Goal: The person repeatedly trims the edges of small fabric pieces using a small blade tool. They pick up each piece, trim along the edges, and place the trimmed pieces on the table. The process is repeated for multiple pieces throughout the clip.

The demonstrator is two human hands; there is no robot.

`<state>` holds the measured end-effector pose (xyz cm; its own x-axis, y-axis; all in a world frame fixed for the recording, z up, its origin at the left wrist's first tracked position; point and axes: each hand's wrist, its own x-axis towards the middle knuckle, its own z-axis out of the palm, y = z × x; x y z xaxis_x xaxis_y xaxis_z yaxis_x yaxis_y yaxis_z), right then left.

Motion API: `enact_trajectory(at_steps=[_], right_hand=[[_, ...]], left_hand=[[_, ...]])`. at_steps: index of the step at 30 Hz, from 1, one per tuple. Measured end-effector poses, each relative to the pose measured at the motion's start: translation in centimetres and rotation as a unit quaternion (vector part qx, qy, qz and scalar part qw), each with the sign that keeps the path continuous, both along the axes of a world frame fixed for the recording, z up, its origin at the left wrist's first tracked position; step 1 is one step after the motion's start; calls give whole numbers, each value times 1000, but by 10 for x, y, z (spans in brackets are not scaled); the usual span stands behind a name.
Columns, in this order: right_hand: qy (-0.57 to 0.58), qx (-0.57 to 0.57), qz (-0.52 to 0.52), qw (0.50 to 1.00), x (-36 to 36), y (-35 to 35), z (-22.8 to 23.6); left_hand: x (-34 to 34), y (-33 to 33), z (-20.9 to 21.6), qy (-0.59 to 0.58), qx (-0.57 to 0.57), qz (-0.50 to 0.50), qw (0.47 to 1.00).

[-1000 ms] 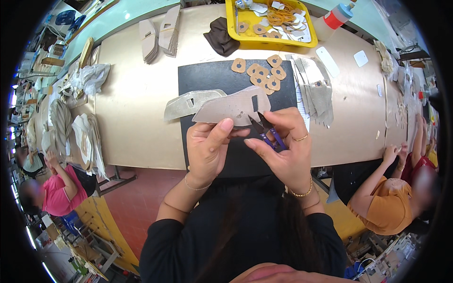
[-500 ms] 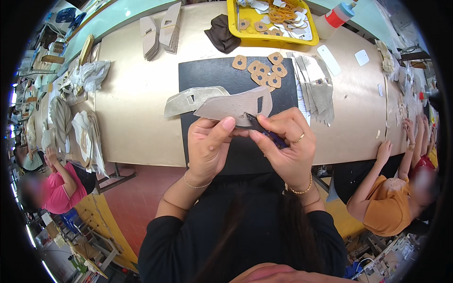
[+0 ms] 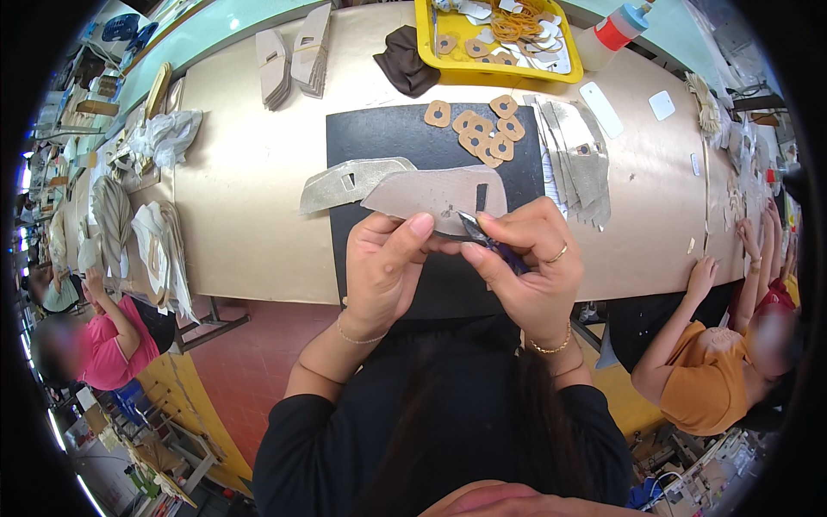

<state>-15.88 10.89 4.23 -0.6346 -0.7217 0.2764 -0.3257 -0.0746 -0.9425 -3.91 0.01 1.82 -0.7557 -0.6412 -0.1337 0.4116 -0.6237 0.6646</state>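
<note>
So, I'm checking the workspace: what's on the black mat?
On the black mat lie tan tabs and, over its left edge, a silver piece. Whatever lies under the left hand, right hand and held piece is hidden.

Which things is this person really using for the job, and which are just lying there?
In use:
grey panel with a slot, held
purple-handled snips, held
black mat, underneath

Probably just lying about:
crumpled dark cloth
bottle with a red band
two white cards

Piece (image 3: 431, 189) in left hand (image 3: 383, 267): matt, cloth-like. Snips (image 3: 475, 231) in right hand (image 3: 541, 276): metal blades (image 3: 470, 225). Tray (image 3: 508, 72) beyond both: glossy plastic.
</note>
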Motion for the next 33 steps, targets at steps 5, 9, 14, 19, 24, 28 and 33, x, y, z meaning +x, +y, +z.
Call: enact_trajectory(at_steps=[5, 9, 14, 19, 24, 28, 33], right_hand=[[25, 9, -5, 1000, -3, 3, -1], [28, 10, -1, 1000, -3, 1, -3], [39, 5, 1, 999, -3, 0, -2], [95, 15, 1, 995, -6, 0, 2], [114, 18, 17, 993, -8, -1, 5], [116, 16, 34, 993, -8, 1, 7], [123, 5, 32, 992, -8, 2, 6]], left_hand=[[-2, 0, 1, 9, 14, 10, 1000], [-2, 1, 1, -1, -1, 10, 1000], [-3, 2, 3, 8, 9, 6, 1000], [-4, 2, 2, -1, 15, 3, 1000], [-3, 2, 2, 2, 9, 0, 1000], [-3, 2, 2, 3, 5, -2, 1000], [-3, 1, 3, 0, 19, -6, 1000]])
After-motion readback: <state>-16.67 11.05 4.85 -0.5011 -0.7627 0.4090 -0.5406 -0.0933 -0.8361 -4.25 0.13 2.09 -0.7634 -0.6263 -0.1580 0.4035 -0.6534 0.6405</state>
